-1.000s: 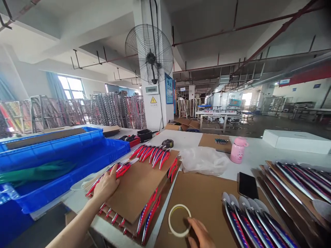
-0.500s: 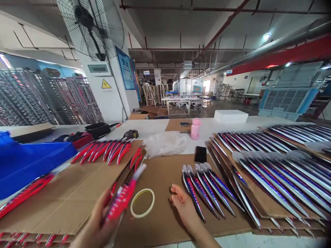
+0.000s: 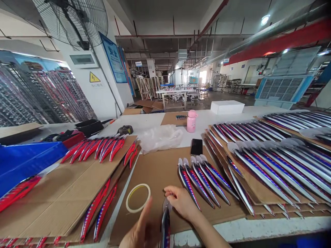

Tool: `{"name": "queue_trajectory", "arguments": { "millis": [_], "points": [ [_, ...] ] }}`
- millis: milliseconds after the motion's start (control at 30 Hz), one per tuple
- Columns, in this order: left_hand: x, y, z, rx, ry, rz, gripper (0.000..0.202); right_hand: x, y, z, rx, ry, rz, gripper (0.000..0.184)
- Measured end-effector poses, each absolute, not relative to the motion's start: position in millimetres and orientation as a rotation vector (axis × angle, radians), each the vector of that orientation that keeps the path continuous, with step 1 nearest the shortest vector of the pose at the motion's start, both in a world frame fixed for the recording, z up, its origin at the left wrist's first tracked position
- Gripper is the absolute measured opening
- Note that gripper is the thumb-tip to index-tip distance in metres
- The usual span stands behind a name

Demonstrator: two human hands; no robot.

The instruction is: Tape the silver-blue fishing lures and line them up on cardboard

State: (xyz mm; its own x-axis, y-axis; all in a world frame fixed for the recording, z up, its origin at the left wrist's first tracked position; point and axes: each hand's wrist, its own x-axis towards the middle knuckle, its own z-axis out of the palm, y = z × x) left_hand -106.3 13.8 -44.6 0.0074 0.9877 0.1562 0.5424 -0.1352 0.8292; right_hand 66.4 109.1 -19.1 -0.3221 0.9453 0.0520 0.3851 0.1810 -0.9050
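A fishing lure with a dark, shiny body and a clear rounded lip points away from me at the bottom centre; its near end is cut off by the frame. My right hand is closed, pinching at the clear lip with thumb and fingers. Along the lure's left side is my left hand, its thumb raised and its other fingers curled in shadow against the body. A roll of cream tape lies flat just beyond my left thumb. Several blue and red lures with clear lips lie in a row right of my right hand.
Cardboard sheets with red lures are stacked on the left, near a blue bin. More silver-blue lures cover cardboard at right. Beyond are a phone, plastic bag, pink bottle, tape measure and white box.
My left hand has brought the lure from the left to the centre, in front of my right hand. The right hand has closed at its lip. The view has shifted slightly.
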Motion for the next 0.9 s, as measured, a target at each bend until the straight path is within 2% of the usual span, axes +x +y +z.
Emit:
{"name": "queue_trajectory", "arguments": {
  "millis": [167,500,733,900],
  "points": [
    [-108.0,67.0,-21.2,1.82,1.345,0.91,0.062,66.9,105.6,-17.5,-1.213,-1.849,1.08,0.032],
    [-96.9,87.0,-8.9,1.592,1.198,0.635,0.079,68.2,103.5,-19.0,-1.257,-1.875,0.981,0.035],
    [-91.3,82.0,-34.6,1.562,1.294,0.857,0.079,81.6,95.6,-5.3,-1.21,-1.914,1.08,0.022],
    [-83.2,73.8,-35.2,1.579,1.351,0.964,0.07,85.2,91.6,-1.6,-1.2,-2.0,1.011,0.022]
  ]
}}
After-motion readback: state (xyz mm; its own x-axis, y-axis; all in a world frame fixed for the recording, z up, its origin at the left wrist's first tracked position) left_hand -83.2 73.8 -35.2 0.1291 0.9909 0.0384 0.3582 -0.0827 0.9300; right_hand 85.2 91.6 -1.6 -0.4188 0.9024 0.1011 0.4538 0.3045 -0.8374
